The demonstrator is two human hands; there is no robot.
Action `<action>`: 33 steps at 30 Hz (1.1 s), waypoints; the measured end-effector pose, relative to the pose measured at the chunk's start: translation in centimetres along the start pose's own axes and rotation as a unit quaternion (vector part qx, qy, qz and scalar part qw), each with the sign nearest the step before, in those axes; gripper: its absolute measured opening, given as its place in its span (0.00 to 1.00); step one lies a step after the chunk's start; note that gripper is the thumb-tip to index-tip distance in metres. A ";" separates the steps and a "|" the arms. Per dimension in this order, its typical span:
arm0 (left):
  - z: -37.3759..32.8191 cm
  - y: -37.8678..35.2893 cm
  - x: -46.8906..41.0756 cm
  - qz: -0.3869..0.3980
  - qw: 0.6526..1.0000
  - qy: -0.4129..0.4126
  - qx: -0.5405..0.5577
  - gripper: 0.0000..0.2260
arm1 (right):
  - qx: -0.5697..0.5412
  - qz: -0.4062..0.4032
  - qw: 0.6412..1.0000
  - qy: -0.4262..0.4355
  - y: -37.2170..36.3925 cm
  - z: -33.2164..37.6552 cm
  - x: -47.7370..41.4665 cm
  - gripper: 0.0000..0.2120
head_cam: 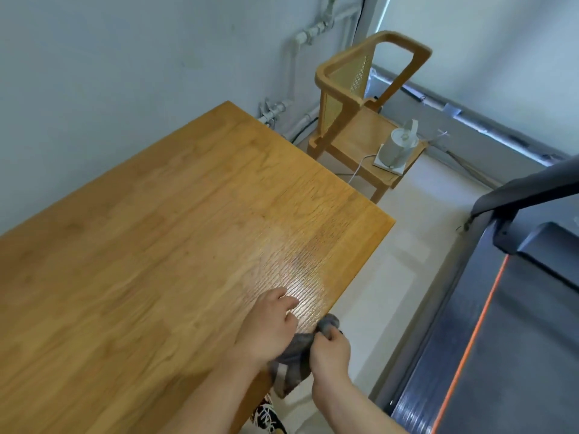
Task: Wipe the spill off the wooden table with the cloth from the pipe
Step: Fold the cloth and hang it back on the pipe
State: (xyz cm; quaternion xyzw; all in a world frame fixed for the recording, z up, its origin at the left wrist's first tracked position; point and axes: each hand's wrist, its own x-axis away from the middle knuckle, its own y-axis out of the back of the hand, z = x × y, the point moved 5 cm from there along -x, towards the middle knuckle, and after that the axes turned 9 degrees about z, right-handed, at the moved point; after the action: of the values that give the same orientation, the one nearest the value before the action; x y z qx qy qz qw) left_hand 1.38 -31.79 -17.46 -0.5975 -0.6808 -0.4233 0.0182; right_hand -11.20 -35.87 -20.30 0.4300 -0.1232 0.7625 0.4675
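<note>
A grey cloth [293,360] hangs bunched at the near right edge of the wooden table [131,245]. My right hand [330,350] grips its upper end just off the table edge. My left hand [269,324] rests over the table edge with fingers spread, its palm side against the cloth. A shiny, paler wet-looking patch [291,264] lies on the tabletop just beyond my left fingers. White pipes [308,34] run along the back wall.
A wooden chair [360,114] stands past the table's far end, with a white kettle [398,145] on its seat corner. A dark treadmill [507,308] fills the floor at right. Pale floor [391,277] lies between table and treadmill.
</note>
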 end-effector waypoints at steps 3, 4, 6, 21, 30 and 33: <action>-1.6 0.7 0.7 0.020 0.986 0.013 0.165 0.10 | -0.128 0.054 0.990 0.027 2.8 3.9 2.0 0.08; -2.3 1.1 0.8 0.021 0.973 0.016 0.229 0.11 | -0.159 0.090 0.982 0.045 3.5 5.8 2.5 0.05; -4.1 2.3 0.6 -0.003 0.942 0.017 0.336 0.12 | -0.202 0.162 0.961 0.093 4.4 9.7 3.0 0.06; -16.9 13.4 -4.8 -0.203 0.785 -0.062 0.582 0.05 | -0.161 0.534 0.820 0.126 8.1 28.3 0.4 0.31; -21.7 20.6 -5.5 -0.251 0.895 -0.135 0.344 0.15 | -0.077 0.593 0.792 0.127 8.6 34.9 -0.2 0.25; -20.5 22.2 -4.9 -0.215 0.918 -0.077 0.325 0.25 | -0.060 0.620 0.763 0.173 8.7 36.8 0.0 0.25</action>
State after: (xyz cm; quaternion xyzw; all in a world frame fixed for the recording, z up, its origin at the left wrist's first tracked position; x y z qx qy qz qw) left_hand 11.32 -49.62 5.42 -0.4287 -0.8921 -0.1257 0.0676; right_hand 1.50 -62.19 3.66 0.0918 -0.3254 0.9385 -0.0693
